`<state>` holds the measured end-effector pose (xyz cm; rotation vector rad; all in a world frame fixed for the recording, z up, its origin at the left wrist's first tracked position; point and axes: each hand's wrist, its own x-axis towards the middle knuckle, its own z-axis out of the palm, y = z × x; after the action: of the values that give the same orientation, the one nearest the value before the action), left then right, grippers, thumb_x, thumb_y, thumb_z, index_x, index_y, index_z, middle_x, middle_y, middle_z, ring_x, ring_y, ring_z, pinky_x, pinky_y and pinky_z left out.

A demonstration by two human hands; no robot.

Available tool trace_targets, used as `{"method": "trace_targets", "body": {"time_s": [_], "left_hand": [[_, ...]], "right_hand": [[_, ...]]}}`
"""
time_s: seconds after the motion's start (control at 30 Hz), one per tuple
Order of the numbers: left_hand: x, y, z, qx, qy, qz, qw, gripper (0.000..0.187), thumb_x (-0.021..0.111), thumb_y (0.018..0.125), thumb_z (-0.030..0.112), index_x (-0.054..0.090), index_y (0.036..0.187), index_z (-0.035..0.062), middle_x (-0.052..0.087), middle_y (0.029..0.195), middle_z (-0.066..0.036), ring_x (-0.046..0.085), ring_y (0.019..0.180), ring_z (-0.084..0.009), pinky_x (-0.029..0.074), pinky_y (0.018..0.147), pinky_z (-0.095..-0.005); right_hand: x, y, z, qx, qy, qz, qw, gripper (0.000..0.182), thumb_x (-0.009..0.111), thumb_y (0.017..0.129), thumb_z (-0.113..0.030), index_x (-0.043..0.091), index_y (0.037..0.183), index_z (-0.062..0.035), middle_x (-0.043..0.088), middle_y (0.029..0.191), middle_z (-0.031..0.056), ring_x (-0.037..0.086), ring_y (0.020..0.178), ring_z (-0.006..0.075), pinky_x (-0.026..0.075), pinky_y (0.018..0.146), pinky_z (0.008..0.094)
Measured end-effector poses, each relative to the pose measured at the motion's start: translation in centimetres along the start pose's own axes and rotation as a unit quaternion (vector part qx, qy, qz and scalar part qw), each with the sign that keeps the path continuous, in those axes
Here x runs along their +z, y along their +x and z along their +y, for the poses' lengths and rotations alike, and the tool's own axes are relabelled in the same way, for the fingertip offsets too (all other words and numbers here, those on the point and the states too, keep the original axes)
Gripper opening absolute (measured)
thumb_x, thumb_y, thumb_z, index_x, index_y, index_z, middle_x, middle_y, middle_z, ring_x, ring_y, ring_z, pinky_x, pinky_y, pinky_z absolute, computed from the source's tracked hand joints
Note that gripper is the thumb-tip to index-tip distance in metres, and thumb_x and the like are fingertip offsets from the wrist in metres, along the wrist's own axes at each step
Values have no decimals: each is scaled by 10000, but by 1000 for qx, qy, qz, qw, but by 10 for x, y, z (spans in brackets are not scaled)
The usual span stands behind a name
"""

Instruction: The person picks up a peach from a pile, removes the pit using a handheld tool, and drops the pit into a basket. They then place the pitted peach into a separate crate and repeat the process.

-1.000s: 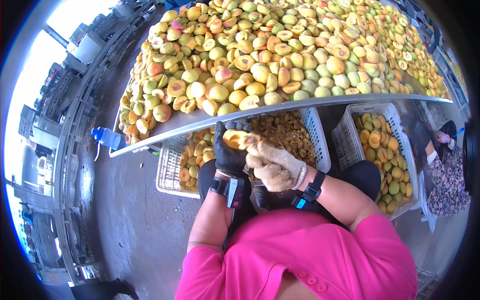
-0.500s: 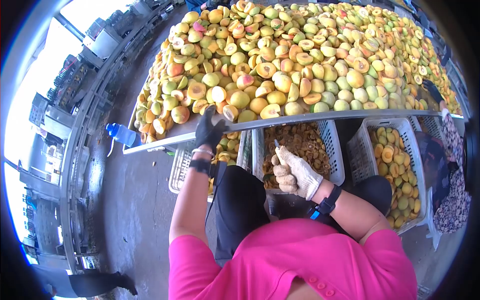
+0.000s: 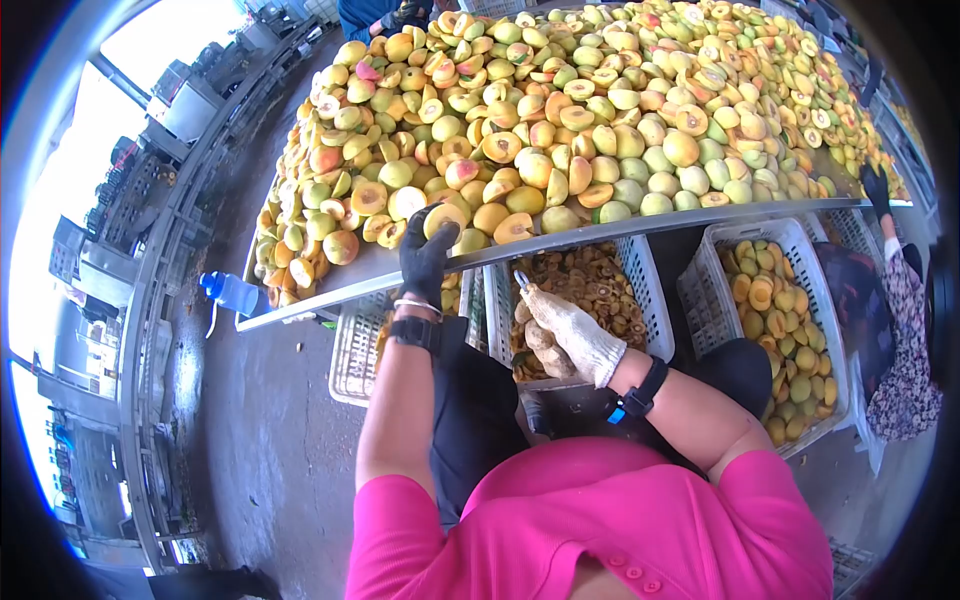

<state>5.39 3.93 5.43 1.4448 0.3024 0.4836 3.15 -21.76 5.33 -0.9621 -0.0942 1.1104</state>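
My left hand [image 3: 425,255], in a black glove, reaches over the table's near edge with its thumb and fingers closed around a peach half [image 3: 446,217]. The cut face of that half is partly visible between the fingers. My right hand [image 3: 570,332], in a whitish knit glove, is closed around a small tool with a metal tip [image 3: 521,279]. Most of the tool is hidden in the fist; its tip points up and left. This hand hovers above a crate [image 3: 655,300] of peach pits and scraps [image 3: 590,285]. A large heap of halved and whole peaches [image 3: 560,130] covers the table.
A metal rim [image 3: 600,238] runs along the table's near edge. Below stand a crate of peaches [image 3: 790,330] on the right and another white crate [image 3: 355,350] on the left. A blue bottle [image 3: 232,293] is by the left corner. A co-worker's gloved hand [image 3: 876,190] is at right.
My left hand has moved slightly right and closed on a peach half. My right hand has shifted left with the tool. The whole view has tilted slightly.
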Motion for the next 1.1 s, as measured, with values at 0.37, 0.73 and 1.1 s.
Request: {"method": "trace_targets", "body": {"time_s": [0.37, 0.73, 1.1], "left_hand": [[90, -90, 6, 179, 223, -9, 958, 403, 622, 926, 100, 524, 1296, -24, 629, 1245, -157, 623, 1135, -237, 509, 980, -359], [102, -101, -25, 179, 95, -54, 978, 403, 567, 988, 127, 454, 1344, -25, 596, 1256, -144, 596, 1120, -213, 495, 986, -345], [104, -105, -28, 303, 262, 23, 916, 244, 492, 1014, 141, 530, 1204, -7, 587, 1150, -123, 588, 1002, -196, 508, 900, -342]], "right_hand": [[-20, -2, -13, -245, -401, 88, 879, 300, 516, 1013, -324, 569, 1074, -34, 626, 861, 212, 603, 774, 434, 465, 687, 471], [-46, 10, -2, -379, -543, 127, 739, 369, 482, 1021, -366, 555, 1023, -3, 623, 769, 258, 622, 757, 467, 474, 618, 536], [-30, 5, 11, -322, -444, 110, 829, 442, 455, 1028, -411, 588, 1061, 9, 649, 921, 292, 634, 899, 458, 495, 758, 494]]}}
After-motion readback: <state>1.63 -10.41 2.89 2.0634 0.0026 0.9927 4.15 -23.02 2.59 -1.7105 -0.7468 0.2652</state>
